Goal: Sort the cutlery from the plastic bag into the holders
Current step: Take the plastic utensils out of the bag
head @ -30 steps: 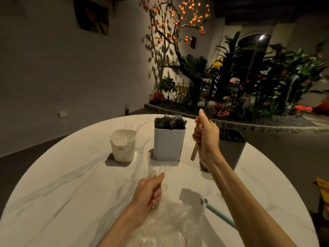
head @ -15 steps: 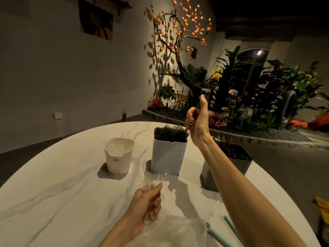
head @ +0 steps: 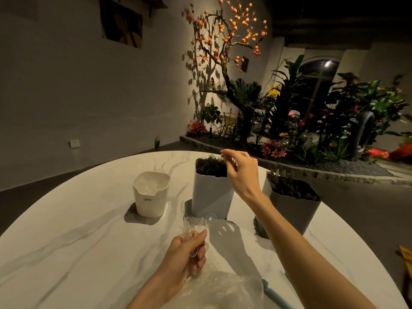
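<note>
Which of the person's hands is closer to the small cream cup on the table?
Left. The left hand, gripping clear spoons, sits just in front of and to the right of the cream cup. The right hand hovers farther right, over the tall white holder.

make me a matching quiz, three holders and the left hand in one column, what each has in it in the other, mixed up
1. white holder
2. pale blue holder
3. dark grey holder
4. left hand

a. clear plastic spoons gripped in a bunch
b. dark cutlery, right hand above it
c. clear pieces
d. dark cutlery, at the table's right side

Pairs: 1-c, 2-b, 3-d, 4-a
</note>
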Motion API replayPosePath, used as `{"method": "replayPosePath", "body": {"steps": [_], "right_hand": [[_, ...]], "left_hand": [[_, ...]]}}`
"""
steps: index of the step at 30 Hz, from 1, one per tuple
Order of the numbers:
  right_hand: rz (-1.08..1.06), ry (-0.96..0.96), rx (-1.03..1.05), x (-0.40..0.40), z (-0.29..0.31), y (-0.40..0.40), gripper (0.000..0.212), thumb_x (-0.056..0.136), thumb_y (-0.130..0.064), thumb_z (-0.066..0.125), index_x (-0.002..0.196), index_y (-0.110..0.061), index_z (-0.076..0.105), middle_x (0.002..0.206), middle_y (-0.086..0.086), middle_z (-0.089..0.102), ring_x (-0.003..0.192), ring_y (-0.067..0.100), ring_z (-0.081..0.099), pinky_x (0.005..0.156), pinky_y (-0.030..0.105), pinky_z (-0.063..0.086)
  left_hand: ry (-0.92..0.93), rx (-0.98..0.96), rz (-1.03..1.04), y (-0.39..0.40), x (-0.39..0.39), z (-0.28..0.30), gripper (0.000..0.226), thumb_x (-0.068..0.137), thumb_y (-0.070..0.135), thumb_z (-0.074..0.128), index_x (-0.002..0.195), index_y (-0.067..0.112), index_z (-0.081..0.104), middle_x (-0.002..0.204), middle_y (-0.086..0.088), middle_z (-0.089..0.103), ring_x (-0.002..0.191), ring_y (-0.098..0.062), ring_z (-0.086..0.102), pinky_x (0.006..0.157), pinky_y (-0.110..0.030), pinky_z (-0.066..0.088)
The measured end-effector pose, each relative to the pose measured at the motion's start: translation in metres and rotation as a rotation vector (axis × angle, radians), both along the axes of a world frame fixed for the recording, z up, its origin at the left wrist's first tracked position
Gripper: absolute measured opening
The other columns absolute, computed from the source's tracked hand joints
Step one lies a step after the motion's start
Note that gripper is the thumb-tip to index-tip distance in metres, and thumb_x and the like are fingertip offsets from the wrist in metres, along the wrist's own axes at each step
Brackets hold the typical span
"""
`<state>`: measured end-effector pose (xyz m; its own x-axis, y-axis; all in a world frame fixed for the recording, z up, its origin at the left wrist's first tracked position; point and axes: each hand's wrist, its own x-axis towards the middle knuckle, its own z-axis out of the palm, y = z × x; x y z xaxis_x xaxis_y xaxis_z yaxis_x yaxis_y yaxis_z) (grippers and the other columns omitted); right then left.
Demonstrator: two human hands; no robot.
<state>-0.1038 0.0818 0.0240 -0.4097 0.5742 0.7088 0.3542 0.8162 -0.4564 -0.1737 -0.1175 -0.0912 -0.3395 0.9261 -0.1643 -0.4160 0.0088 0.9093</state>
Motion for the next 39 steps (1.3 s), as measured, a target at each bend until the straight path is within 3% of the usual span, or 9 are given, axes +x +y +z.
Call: {"method": "replayPosePath", "body": {"steps": [5, 8, 11, 19, 25, 28, 31, 34, 39], "right_hand": [[-0.112, -0.259, 0.234, 0.009, -0.008, -0.01, 0.041, 0.105, -0.025, 0.039, 0.143, -0.02, 0.053, 0.14, 0.004, 0.062, 0.146, 0.024, 0.038, 0.118, 0.047, 0.026], [0.004, -0.19, 0.034, 0.011, 0.0, -0.009, 0.042, 0.104, -0.013, 0.046, 0.146, -0.016, 0.049, 0.144, 0.007, 0.058, 0.14, 0.024, 0.046, 0.116, 0.039, 0.034], [0.043, -0.038, -0.107, 0.012, 0.004, -0.008, 0.043, 0.1, -0.005, 0.057, 0.142, -0.013, 0.054, 0.133, 0.005, 0.066, 0.124, 0.02, 0.061, 0.107, 0.035, 0.049], [0.017, -0.041, -0.105, 0.013, 0.003, -0.002, 0.042, 0.098, -0.01, 0.064, 0.138, -0.016, 0.059, 0.124, 0.005, 0.072, 0.113, 0.019, 0.068, 0.101, 0.037, 0.054], [-0.04, -0.166, 0.046, 0.02, -0.01, -0.004, 0.035, 0.106, -0.019, 0.047, 0.14, -0.017, 0.055, 0.126, 0.004, 0.068, 0.11, 0.025, 0.063, 0.095, 0.045, 0.054], [-0.008, -0.189, 0.019, 0.021, -0.011, -0.005, 0.04, 0.105, -0.014, 0.044, 0.145, -0.015, 0.05, 0.135, 0.006, 0.063, 0.119, 0.027, 0.06, 0.103, 0.046, 0.05], [-0.002, -0.073, -0.069, 0.021, -0.003, -0.011, 0.043, 0.103, -0.01, 0.047, 0.146, -0.014, 0.05, 0.148, 0.006, 0.054, 0.14, 0.023, 0.047, 0.117, 0.042, 0.039], [0.012, -0.016, 0.008, 0.027, 0.001, -0.031, 0.034, 0.1, -0.009, 0.053, 0.133, -0.015, 0.061, 0.133, 0.002, 0.064, 0.124, 0.015, 0.056, 0.108, 0.034, 0.046], [0.18, -0.091, -0.003, 0.043, -0.028, -0.08, 0.018, 0.098, -0.012, 0.059, 0.109, -0.018, 0.072, 0.099, -0.007, 0.069, 0.086, 0.004, 0.061, 0.075, 0.018, 0.051]], "left_hand": [[-0.015, 0.011, 0.022, -0.001, -0.001, 0.0, 0.019, 0.093, 0.025, 0.07, 0.085, 0.009, 0.063, 0.064, -0.008, 0.048, 0.044, -0.014, 0.043, 0.04, -0.021, 0.028], [-0.04, 0.007, 0.029, -0.002, -0.001, -0.001, 0.024, 0.09, 0.026, 0.071, 0.094, 0.004, 0.062, 0.064, -0.008, 0.048, 0.044, -0.015, 0.043, 0.04, -0.022, 0.031], [-0.049, 0.014, 0.035, -0.001, 0.0, -0.001, 0.024, 0.092, 0.023, 0.07, 0.096, 0.001, 0.061, 0.061, -0.007, 0.047, 0.044, -0.015, 0.043, 0.039, -0.023, 0.032], [-0.059, 0.016, 0.034, 0.001, -0.002, -0.003, 0.02, 0.095, 0.02, 0.067, 0.093, 0.001, 0.061, 0.06, -0.007, 0.048, 0.044, -0.015, 0.044, 0.041, -0.022, 0.034], [-0.05, 0.028, 0.03, 0.002, -0.002, -0.002, 0.019, 0.097, 0.017, 0.065, 0.091, 0.0, 0.06, 0.06, -0.008, 0.048, 0.042, -0.015, 0.044, 0.038, -0.022, 0.033], [-0.044, 0.031, 0.026, 0.002, -0.002, -0.002, 0.018, 0.097, 0.017, 0.065, 0.09, 0.001, 0.059, 0.059, -0.007, 0.048, 0.042, -0.015, 0.043, 0.038, -0.022, 0.032], [-0.063, 0.024, 0.022, 0.0, -0.002, 0.0, 0.017, 0.096, 0.016, 0.067, 0.092, 0.001, 0.06, 0.06, -0.007, 0.047, 0.043, -0.014, 0.043, 0.038, -0.022, 0.034], [-0.058, 0.016, -0.001, -0.002, -0.002, 0.001, 0.02, 0.091, 0.022, 0.072, 0.096, 0.004, 0.065, 0.062, -0.005, 0.046, 0.045, -0.013, 0.04, 0.04, -0.022, 0.03], [-0.06, 0.058, -0.054, -0.008, -0.004, 0.006, 0.028, 0.086, 0.027, 0.073, 0.099, 0.003, 0.067, 0.057, -0.002, 0.03, 0.042, -0.009, 0.024, 0.044, -0.023, 0.015]]}}
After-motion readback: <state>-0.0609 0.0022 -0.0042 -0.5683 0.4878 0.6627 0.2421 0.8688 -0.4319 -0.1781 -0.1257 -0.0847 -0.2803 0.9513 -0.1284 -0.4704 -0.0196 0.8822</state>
